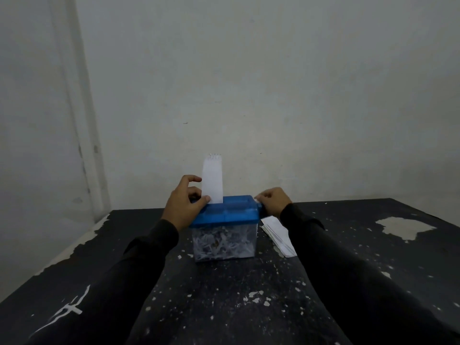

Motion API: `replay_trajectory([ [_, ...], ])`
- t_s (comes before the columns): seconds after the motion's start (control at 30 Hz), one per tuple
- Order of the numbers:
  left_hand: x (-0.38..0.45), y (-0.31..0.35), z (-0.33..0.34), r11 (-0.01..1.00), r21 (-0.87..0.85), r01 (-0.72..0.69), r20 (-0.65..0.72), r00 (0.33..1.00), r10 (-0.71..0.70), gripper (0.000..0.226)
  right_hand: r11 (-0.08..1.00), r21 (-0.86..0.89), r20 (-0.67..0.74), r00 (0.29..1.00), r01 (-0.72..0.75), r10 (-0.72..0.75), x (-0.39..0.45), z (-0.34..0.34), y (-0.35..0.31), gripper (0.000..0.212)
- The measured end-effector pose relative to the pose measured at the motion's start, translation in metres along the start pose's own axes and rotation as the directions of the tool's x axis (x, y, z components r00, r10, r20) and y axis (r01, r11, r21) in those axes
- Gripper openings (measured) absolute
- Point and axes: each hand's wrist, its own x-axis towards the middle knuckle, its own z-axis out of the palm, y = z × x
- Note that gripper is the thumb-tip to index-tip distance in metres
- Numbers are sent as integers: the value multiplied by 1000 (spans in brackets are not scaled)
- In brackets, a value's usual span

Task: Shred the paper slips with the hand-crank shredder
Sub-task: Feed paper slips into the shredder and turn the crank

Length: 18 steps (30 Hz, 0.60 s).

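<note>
left hand [185, 202] pinches slip [212, 181] in shredder [224, 225]; right hand [272, 201] grips crank; spare slips [278, 234] beside.

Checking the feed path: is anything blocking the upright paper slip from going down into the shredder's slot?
Nothing visible blocks it. The paper slip stands upright in the slot of the blue lid; the left hand steadies it beside the slot, not under it.
</note>
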Motion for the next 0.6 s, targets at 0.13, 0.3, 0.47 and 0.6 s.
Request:
replay_trajectory([
  [0.13, -1, -1, 2, 999, 2, 33, 51, 998, -34, 49, 987, 96, 110, 986, -132, 122, -21, 7, 26, 29],
  [0.3, -10, 2, 8, 989, 18, 146, 227, 963, -146, 77, 994, -24, 85, 990, -109, 110, -37, 5, 32, 34],
  [0.47, -8, 7, 10, 986, 28, 162, 206, 964, -165, 63, 985, -146, 83, 991, -94, 107, -71, 2, 33, 44],
  [0.6, -6, 6, 10, 982, 97, 161, 206, 962, -178, 57, 995, 95, -54, 998, -9, 14, -100, -1, 11, 45],
])
